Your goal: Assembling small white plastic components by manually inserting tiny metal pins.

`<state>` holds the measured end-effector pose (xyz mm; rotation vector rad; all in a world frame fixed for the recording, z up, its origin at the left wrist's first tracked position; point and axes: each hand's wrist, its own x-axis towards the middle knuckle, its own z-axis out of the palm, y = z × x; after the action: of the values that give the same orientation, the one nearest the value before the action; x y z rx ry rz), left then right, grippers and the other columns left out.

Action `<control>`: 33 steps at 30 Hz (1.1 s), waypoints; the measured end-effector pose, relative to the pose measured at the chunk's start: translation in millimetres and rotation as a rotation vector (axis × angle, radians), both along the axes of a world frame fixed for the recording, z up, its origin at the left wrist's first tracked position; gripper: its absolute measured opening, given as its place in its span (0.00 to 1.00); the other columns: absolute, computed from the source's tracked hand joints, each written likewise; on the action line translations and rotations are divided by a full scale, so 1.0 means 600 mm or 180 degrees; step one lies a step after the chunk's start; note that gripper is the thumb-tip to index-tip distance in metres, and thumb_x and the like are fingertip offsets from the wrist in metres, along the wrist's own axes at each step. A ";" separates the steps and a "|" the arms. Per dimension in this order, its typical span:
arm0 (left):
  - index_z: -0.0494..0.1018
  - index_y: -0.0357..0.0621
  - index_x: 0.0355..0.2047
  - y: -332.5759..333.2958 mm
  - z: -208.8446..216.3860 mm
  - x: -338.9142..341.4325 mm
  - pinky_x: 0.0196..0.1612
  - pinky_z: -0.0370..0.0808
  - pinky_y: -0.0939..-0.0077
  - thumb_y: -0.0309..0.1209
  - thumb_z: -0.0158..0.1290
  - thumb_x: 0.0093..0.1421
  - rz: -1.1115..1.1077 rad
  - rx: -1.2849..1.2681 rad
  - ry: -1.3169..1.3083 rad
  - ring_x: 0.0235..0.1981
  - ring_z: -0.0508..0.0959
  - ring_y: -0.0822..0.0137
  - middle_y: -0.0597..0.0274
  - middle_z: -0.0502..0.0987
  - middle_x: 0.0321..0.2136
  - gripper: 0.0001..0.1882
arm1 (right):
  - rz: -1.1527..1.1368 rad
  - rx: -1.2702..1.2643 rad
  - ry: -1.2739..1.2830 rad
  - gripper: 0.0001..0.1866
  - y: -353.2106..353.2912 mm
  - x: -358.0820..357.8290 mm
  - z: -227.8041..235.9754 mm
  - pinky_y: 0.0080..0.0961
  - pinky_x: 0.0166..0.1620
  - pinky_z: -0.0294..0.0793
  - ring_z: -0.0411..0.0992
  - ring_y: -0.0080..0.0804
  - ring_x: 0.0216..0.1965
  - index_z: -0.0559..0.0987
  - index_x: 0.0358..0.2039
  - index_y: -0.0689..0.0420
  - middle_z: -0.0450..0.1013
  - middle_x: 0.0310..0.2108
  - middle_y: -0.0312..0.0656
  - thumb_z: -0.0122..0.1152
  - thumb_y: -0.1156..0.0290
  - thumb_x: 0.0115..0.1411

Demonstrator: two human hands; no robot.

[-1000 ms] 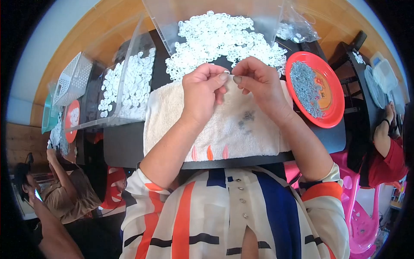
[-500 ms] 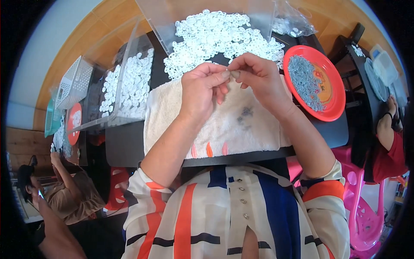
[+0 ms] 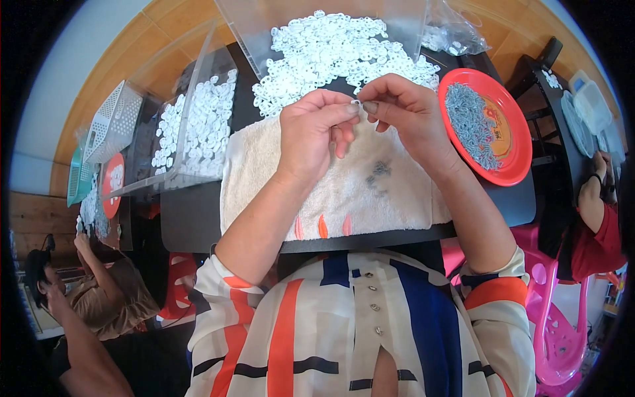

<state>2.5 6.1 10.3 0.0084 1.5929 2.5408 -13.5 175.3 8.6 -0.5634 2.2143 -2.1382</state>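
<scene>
Above the far part of a cream towel (image 3: 278, 165), my two hands meet at the fingertips. My left hand (image 3: 316, 126) is closed, its thumb and forefinger pinching a small white plastic piece (image 3: 356, 102). Right beside that piece, my right hand (image 3: 407, 116) is closed in a pinch; what lies between its fingertips is too small to make out. A heap of similar white pieces (image 3: 331, 49) spreads just beyond my hands. To the right, a red plate (image 3: 522, 142) carries a pile of thin grey metal bits (image 3: 468, 122).
A clear plastic bin (image 3: 198, 99) with more white pieces stands on the left of the black table (image 3: 192, 218). Another clear container (image 3: 248, 40) is behind the heap, near a plastic bag (image 3: 456, 33). People sit at both sides; a pink chair (image 3: 552, 317) stands right.
My right hand has shifted slightly right and up, its fingertips parting a little from my left's. The white piece shows more between them. At the left, another person's hand has moved.
</scene>
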 end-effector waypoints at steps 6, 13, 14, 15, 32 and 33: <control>0.73 0.30 0.32 0.000 -0.001 0.000 0.14 0.66 0.83 0.20 0.53 0.56 0.0067 -0.0042 0.0094 0.14 0.72 0.71 0.53 0.77 0.23 0.04 | 0.0115 0.0006 -0.0022 0.07 0.005 0.000 0.006 0.15 0.32 0.68 0.70 0.16 0.32 0.78 0.38 0.60 0.74 0.32 0.33 0.57 0.78 0.59; 0.73 0.31 0.32 0.003 -0.001 0.002 0.14 0.66 0.84 0.20 0.54 0.56 0.0062 -0.0139 0.0101 0.14 0.72 0.72 0.55 0.77 0.23 0.04 | -0.0005 -0.0003 0.0111 0.06 0.001 0.002 0.005 0.13 0.29 0.71 0.70 0.14 0.28 0.79 0.34 0.58 0.75 0.28 0.31 0.59 0.78 0.55; 0.73 0.31 0.32 0.003 0.000 0.004 0.14 0.66 0.84 0.20 0.54 0.56 0.0065 -0.0139 0.0102 0.14 0.72 0.72 0.55 0.77 0.23 0.04 | -0.0008 0.0026 0.0137 0.06 0.001 0.002 0.005 0.13 0.29 0.71 0.70 0.14 0.27 0.79 0.34 0.58 0.75 0.28 0.31 0.59 0.78 0.55; 0.73 0.31 0.31 0.004 0.002 0.005 0.13 0.65 0.84 0.20 0.54 0.56 0.0098 -0.0150 0.0112 0.15 0.72 0.73 0.56 0.76 0.22 0.04 | -0.0005 0.0026 0.0137 0.06 0.000 0.003 0.006 0.13 0.29 0.71 0.70 0.14 0.27 0.79 0.34 0.58 0.75 0.28 0.31 0.59 0.78 0.55; 0.72 0.32 0.30 0.004 -0.005 0.005 0.14 0.65 0.83 0.20 0.54 0.57 0.0063 0.0217 -0.0043 0.15 0.72 0.72 0.55 0.75 0.22 0.03 | 0.0146 0.0019 -0.0049 0.09 0.000 0.003 0.008 0.16 0.36 0.69 0.71 0.17 0.36 0.75 0.42 0.60 0.73 0.34 0.33 0.56 0.76 0.61; 0.72 0.31 0.31 0.001 -0.006 0.004 0.14 0.65 0.82 0.20 0.53 0.58 0.0069 0.0220 -0.0058 0.16 0.72 0.71 0.54 0.76 0.23 0.03 | 0.0156 0.0018 -0.0050 0.09 0.001 0.002 0.010 0.16 0.36 0.69 0.71 0.17 0.36 0.75 0.42 0.60 0.73 0.34 0.33 0.56 0.76 0.61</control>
<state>4.7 6.4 6.8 -0.0246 1.5063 2.6032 -12.1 176.2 14.5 -0.5922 2.1744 -2.1048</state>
